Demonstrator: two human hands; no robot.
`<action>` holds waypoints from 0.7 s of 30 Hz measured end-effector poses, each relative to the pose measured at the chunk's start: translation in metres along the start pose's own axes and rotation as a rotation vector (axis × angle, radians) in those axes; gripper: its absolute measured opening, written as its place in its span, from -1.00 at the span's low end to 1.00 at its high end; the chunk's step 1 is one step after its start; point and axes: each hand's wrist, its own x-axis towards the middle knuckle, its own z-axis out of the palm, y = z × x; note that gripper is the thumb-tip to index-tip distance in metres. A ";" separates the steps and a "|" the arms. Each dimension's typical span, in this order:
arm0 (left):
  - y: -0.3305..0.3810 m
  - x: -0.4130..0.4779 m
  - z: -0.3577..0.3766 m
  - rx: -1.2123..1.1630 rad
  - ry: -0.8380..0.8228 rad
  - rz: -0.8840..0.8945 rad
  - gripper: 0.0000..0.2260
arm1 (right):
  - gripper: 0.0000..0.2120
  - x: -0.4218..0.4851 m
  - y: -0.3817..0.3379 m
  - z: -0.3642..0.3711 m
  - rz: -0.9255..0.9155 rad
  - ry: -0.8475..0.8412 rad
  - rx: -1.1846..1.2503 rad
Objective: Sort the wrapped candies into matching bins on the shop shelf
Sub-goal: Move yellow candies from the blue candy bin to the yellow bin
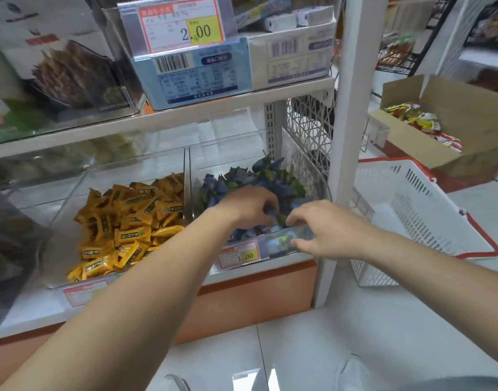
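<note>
I stand before the shop shelf (185, 117), a white one with an orange base. To its right a white basket (405, 210) with red handles leans tilted, and behind it an open cardboard box (468, 108) with red and yellow packets stands on the floor. On the low board two clear bins sit side by side, touching. The left bin (134, 165) holds the yellow candies (129, 221); the right bin (304, 162) holds the blue candies (259, 176), heaped toward its back. My left hand (247, 204) is down in the blue heap, fingers curled narrow and pinching a blue wrapper. My right hand (324, 230) grips the front wall of the right bin, fingers inside, thumb outside. Just below, on this wall, is a small price label (240, 253) reading 1.00
</note>
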 end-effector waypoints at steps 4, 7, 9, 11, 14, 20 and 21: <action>-0.005 -0.014 -0.007 0.134 0.047 0.011 -0.79 | -0.53 0.017 -0.006 -0.004 0.012 -0.208 -0.021; -0.004 -0.029 -0.009 0.208 0.100 0.047 -0.85 | -0.59 0.028 -0.009 0.000 0.036 -0.340 -0.157; -0.007 -0.038 -0.008 0.223 0.124 0.038 -0.86 | -0.55 0.033 -0.008 0.004 0.058 -0.388 -0.199; -0.011 -0.048 -0.005 0.214 0.136 0.013 -0.78 | -0.48 0.038 -0.006 0.005 0.073 -0.423 -0.233; -0.012 -0.063 0.004 0.169 0.190 0.005 -0.55 | -0.45 0.049 -0.008 0.005 0.088 -0.465 -0.259; -0.007 -0.081 0.025 0.292 0.239 0.037 -0.23 | -0.49 0.065 -0.008 0.006 0.114 -0.457 -0.217; -0.007 -0.081 0.025 0.293 0.254 0.039 -0.24 | -0.50 0.066 -0.008 0.006 0.117 -0.469 -0.201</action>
